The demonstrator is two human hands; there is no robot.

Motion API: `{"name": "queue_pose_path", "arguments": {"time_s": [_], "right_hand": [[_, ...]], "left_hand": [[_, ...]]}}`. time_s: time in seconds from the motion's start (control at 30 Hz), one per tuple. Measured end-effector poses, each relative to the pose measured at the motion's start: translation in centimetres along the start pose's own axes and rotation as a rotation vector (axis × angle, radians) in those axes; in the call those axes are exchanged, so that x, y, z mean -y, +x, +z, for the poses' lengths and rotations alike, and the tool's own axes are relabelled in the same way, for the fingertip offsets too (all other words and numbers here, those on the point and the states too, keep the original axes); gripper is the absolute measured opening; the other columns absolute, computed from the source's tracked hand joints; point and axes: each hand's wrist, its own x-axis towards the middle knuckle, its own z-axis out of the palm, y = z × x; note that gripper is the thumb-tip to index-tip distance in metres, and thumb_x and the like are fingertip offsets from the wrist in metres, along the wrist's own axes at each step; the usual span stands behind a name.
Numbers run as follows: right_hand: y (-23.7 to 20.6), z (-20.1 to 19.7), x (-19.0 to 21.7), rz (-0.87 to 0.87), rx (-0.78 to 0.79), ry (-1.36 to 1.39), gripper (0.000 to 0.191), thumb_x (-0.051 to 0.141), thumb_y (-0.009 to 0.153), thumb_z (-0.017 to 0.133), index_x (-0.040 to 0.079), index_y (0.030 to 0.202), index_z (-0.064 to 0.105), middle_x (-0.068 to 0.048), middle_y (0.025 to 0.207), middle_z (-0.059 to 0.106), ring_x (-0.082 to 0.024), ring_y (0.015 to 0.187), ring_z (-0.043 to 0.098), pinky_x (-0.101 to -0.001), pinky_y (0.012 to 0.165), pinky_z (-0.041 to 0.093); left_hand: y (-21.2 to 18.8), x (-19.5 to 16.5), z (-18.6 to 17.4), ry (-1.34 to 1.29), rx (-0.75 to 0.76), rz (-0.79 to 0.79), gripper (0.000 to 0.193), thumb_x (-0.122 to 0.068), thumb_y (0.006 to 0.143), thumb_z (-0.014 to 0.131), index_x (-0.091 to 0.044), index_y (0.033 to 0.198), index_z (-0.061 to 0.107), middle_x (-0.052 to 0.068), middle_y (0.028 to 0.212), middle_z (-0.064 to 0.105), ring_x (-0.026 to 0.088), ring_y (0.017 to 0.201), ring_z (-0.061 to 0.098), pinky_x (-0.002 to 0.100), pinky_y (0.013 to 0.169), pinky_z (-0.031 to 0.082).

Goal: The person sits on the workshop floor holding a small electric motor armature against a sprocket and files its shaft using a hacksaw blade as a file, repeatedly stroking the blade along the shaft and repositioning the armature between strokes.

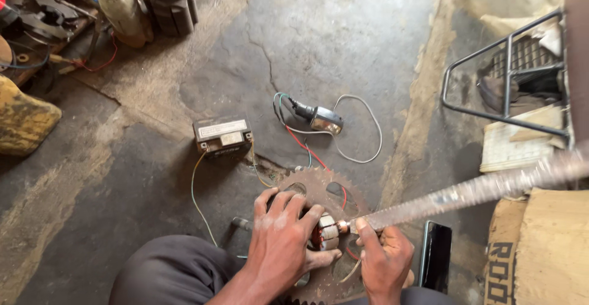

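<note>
My left hand (282, 234) is clamped over a small motor armature (327, 231) with copper windings, pressing it against a rusty toothed sprocket (313, 188) that lies flat on the floor. My right hand (383, 259) grips a long pale rod (478, 188), blurred, that slants up to the right; its tip meets the armature's shaft end. A thin metal shaft (240, 223) sticks out to the left of my left hand.
A small black battery (222, 136) with yellow wires sits on the cracked concrete. A small metal part (325, 120) with white, red and green wires lies beyond the sprocket. A black phone (436, 262), a cardboard box (540, 250) and a metal rack (509, 72) stand at right.
</note>
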Motion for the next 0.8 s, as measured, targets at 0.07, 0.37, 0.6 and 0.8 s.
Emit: {"name": "queue_pose_path", "arguments": {"time_s": [0.07, 0.37, 0.6, 0.8], "right_hand": [[0.3, 0.0, -0.4, 0.055, 0.032, 0.186, 0.018, 0.014, 0.086, 0.074, -0.003, 0.081, 0.071, -0.006, 0.059, 0.064, -0.009, 0.043, 0.047, -0.0275, 0.039, 0.032], [0.1, 0.7, 0.8, -0.139, 0.068, -0.092, 0.022, 0.020, 0.091, 0.071, 0.000, 0.081, 0.073, -0.001, 0.060, 0.066, -0.006, 0.052, 0.055, -0.0247, 0.046, 0.041], [-0.2, 0.8, 1.8, 0.011, 0.107, 0.086, 0.022, 0.020, 0.088, 0.071, -0.001, 0.082, 0.074, -0.003, 0.059, 0.060, -0.008, 0.052, 0.047, -0.0287, 0.045, 0.032], [-0.3, 0.9, 1.7, -0.143, 0.008, -0.141, 0.023, 0.020, 0.089, 0.070, 0.000, 0.080, 0.073, -0.001, 0.060, 0.068, -0.007, 0.052, 0.057, -0.0257, 0.048, 0.043]], "left_hand": [[0.0, 0.0, 0.1, -0.009, -0.011, 0.000, 0.072, -0.053, 0.055, 0.088, -0.006, 0.108, 0.075, 0.012, 0.104, 0.064, 0.035, 0.113, 0.057, 0.059, 0.107, 0.029], [0.3, 0.5, 0.1, 0.001, 0.029, 0.029, 0.072, -0.056, 0.055, 0.087, -0.005, 0.105, 0.076, 0.011, 0.103, 0.063, 0.033, 0.114, 0.057, 0.060, 0.108, 0.029], [0.4, 0.7, 0.1, 0.011, 0.040, 0.064, 0.072, -0.059, 0.058, 0.085, -0.004, 0.103, 0.076, 0.011, 0.103, 0.063, 0.033, 0.114, 0.057, 0.060, 0.108, 0.029], [0.5, 0.8, 0.0, 0.004, 0.029, 0.081, 0.073, -0.060, 0.058, 0.085, -0.004, 0.103, 0.075, 0.010, 0.104, 0.063, 0.033, 0.113, 0.057, 0.061, 0.108, 0.029]]}}
